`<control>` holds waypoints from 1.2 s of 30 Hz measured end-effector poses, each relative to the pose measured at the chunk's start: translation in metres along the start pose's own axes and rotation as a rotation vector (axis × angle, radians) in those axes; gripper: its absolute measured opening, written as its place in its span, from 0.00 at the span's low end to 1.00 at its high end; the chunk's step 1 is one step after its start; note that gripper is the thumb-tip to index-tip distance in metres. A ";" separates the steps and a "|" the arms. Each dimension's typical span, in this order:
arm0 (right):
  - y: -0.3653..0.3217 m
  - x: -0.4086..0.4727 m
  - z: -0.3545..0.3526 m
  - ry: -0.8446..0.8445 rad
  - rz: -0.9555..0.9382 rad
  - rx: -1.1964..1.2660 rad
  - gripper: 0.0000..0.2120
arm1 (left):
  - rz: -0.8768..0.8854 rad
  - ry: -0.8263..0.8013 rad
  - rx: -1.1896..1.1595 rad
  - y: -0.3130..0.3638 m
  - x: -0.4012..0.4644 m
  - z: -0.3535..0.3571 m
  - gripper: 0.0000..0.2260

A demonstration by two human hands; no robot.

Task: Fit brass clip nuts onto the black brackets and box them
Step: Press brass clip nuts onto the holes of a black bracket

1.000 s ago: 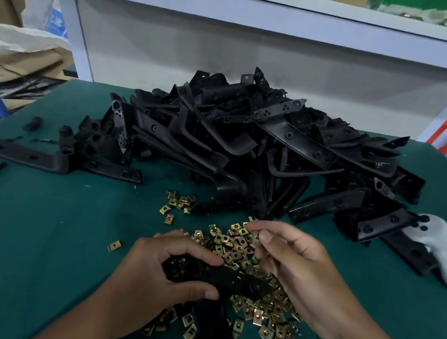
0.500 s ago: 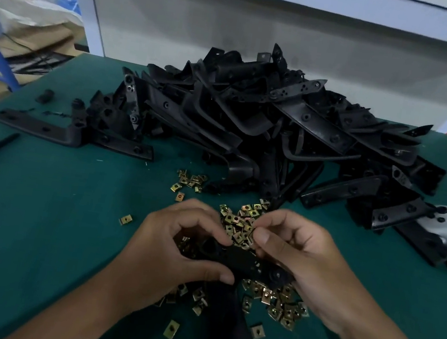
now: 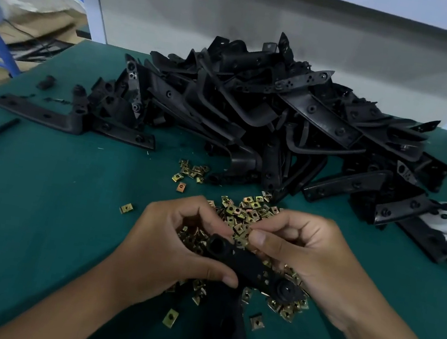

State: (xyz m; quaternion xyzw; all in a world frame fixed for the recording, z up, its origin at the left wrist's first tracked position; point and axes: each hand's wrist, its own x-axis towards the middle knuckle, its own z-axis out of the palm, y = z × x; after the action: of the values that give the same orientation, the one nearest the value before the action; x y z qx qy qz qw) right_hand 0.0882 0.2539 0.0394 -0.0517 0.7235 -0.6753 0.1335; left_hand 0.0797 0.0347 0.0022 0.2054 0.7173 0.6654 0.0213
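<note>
While gripping the black bracket (image 3: 248, 266) in left hand (image 3: 172, 251) and pinching a clip nut (image 3: 242, 237) in right hand (image 3: 299, 256), apparently fitting step; next, needs aligning and pushing the nut onto the bracket edge.

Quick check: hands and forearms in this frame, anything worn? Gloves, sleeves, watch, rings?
Nothing worn that shows. The left hand and right hand are bare, no gloves, no rings visible on the fingers in view. Both forearms are bare to the bottom edge of the frame: no sleeves, watch, wristband or cables. Short nails, no markings.
</note>
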 end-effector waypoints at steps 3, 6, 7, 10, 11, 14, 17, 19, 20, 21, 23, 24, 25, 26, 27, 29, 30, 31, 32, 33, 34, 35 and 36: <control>0.003 0.000 0.003 -0.019 0.010 -0.009 0.09 | 0.006 -0.008 -0.006 0.002 -0.001 0.001 0.19; 0.004 0.000 0.003 -0.023 0.015 -0.025 0.09 | -0.001 0.016 0.021 0.003 0.000 0.001 0.20; 0.003 0.000 0.003 -0.025 0.018 -0.030 0.09 | 0.009 0.017 0.030 0.003 0.000 0.001 0.20; 0.003 0.000 0.005 -0.033 0.010 -0.059 0.08 | 0.016 0.007 0.042 0.004 -0.001 0.002 0.20; 0.003 0.000 0.005 -0.035 0.005 -0.073 0.07 | 0.012 0.005 0.034 0.004 -0.001 0.002 0.20; 0.002 -0.001 0.004 -0.047 -0.017 -0.114 0.06 | -0.004 0.009 0.038 0.002 -0.002 0.002 0.21; 0.001 -0.003 0.004 -0.052 -0.038 -0.137 0.07 | -0.036 0.011 0.053 0.002 -0.003 0.002 0.21; -0.001 -0.003 0.005 -0.054 -0.063 -0.156 0.10 | -0.049 0.013 0.051 0.002 -0.002 0.001 0.21; -0.002 -0.003 0.005 -0.061 -0.078 -0.162 0.13 | -0.053 0.011 0.046 0.002 -0.002 0.002 0.20; -0.002 -0.003 0.005 -0.067 -0.089 -0.165 0.16 | -0.060 0.012 0.041 0.003 -0.002 0.002 0.20; -0.003 -0.003 0.004 -0.079 -0.105 -0.174 0.20 | -0.067 0.018 0.036 0.003 -0.002 0.002 0.20; -0.002 -0.003 0.003 -0.089 -0.112 -0.176 0.21 | -0.066 0.020 0.034 0.003 -0.003 0.002 0.20; -0.001 -0.004 0.002 -0.103 -0.113 -0.173 0.22 | -0.067 0.022 0.028 0.004 -0.003 0.001 0.20; 0.000 -0.004 0.000 -0.121 -0.111 -0.172 0.23 | -0.068 0.024 0.016 0.004 -0.003 0.001 0.19; 0.001 -0.004 0.000 -0.139 -0.103 -0.173 0.24 | -0.070 0.027 0.004 0.004 -0.003 0.001 0.19; 0.002 -0.003 -0.002 -0.176 -0.101 -0.188 0.25 | -0.074 0.034 0.001 0.003 -0.003 0.000 0.19; 0.003 -0.002 -0.003 -0.194 -0.103 -0.197 0.25 | -0.082 0.036 0.006 0.003 -0.003 0.000 0.20; 0.003 -0.001 -0.004 -0.212 -0.099 -0.202 0.26 | -0.092 0.033 0.013 0.002 -0.003 0.000 0.20; 0.003 0.000 -0.006 -0.230 -0.093 -0.204 0.26 | -0.099 0.023 0.022 0.002 -0.003 0.000 0.21; 0.004 0.000 -0.007 -0.248 -0.091 -0.210 0.27 | -0.101 0.006 0.032 0.002 -0.004 0.000 0.21; 0.006 0.001 -0.009 -0.260 -0.097 -0.222 0.27 | -0.099 -0.012 0.040 0.003 -0.004 0.000 0.21; 0.006 0.001 -0.010 -0.254 -0.111 -0.238 0.27 | -0.093 -0.025 0.050 0.003 -0.003 -0.001 0.21; 0.007 0.001 -0.012 -0.224 -0.133 -0.267 0.26 | -0.085 -0.030 0.063 0.003 -0.003 -0.001 0.20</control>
State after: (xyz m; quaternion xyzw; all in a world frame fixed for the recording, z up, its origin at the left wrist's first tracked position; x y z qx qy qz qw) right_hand 0.0844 0.2660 0.0334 -0.1916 0.7824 -0.5705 0.1600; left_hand 0.0829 0.0332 0.0049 0.1851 0.7457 0.6378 0.0537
